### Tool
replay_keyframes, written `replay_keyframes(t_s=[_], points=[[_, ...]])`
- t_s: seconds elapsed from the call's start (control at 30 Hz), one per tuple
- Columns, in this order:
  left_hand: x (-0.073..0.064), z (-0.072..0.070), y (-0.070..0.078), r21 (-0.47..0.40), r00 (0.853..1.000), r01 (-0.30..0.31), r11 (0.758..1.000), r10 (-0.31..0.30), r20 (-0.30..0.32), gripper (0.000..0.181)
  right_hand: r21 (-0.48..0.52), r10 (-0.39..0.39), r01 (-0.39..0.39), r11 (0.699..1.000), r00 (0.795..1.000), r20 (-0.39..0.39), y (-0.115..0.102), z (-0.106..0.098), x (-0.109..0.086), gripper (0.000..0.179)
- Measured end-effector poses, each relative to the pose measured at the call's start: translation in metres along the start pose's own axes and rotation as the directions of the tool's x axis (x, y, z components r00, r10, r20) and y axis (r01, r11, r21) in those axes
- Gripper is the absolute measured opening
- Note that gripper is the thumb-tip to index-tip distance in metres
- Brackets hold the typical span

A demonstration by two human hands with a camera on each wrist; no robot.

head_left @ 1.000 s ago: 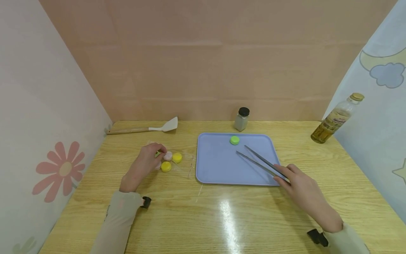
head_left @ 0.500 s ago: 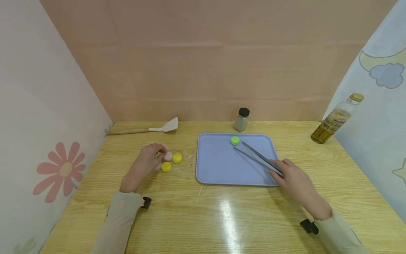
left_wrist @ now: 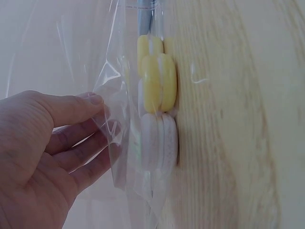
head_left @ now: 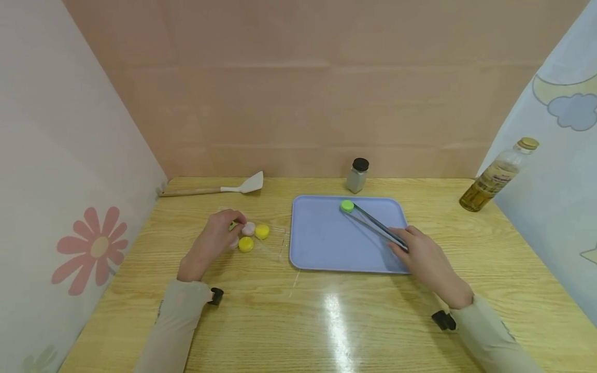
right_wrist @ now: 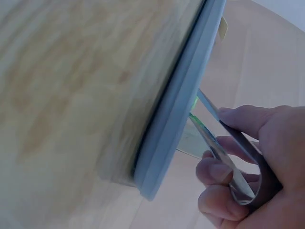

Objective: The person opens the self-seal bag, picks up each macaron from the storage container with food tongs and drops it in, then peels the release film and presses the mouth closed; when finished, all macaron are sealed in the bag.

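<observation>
In the head view my left hand [head_left: 211,241] pinches a clear plastic bag [left_wrist: 110,76] between thumb and fingers. Yellow macarons [left_wrist: 159,83] and pale pinkish ones [left_wrist: 159,140] lie inside it, and a bit of green shows under the fingers. With my right hand [head_left: 426,261] I grip metal tongs [head_left: 380,225], which reach in over a lavender tray [head_left: 322,241]. Their tips stand at either side of a green macaron [head_left: 346,206] near the tray's back edge. In the right wrist view the tray's rim partly hides that macaron.
Behind the tray stands a small jar with a black lid [head_left: 357,176]. A spatula with a wooden handle [head_left: 191,191] lies at the back left. An oil bottle with a yellow cap [head_left: 492,178] stands at the back right, near the side wall.
My right hand has moved left and slightly away from me, bringing the tong tips from beside the green macaron to around it. The left hand stays on the bag.
</observation>
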State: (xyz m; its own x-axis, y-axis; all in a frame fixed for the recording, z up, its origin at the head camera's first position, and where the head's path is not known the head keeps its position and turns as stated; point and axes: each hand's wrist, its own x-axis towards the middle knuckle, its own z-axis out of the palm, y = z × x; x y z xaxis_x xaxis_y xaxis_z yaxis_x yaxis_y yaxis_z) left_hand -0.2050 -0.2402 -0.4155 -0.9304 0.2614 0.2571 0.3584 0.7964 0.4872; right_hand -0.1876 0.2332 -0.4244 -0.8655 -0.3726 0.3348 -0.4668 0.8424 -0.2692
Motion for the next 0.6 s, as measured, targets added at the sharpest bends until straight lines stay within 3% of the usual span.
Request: replay_keyframes(t_s=[0.6], points=[[-0.0005, -0.0004, 0.0005, 0.002, 1.0, -0.01, 1.0, 0.01, -0.004, 0.005, -0.048, -0.187, 0.182, 0.982, 0.975, -0.122, -0.0002, 0.0048, -0.0006, 0.035]])
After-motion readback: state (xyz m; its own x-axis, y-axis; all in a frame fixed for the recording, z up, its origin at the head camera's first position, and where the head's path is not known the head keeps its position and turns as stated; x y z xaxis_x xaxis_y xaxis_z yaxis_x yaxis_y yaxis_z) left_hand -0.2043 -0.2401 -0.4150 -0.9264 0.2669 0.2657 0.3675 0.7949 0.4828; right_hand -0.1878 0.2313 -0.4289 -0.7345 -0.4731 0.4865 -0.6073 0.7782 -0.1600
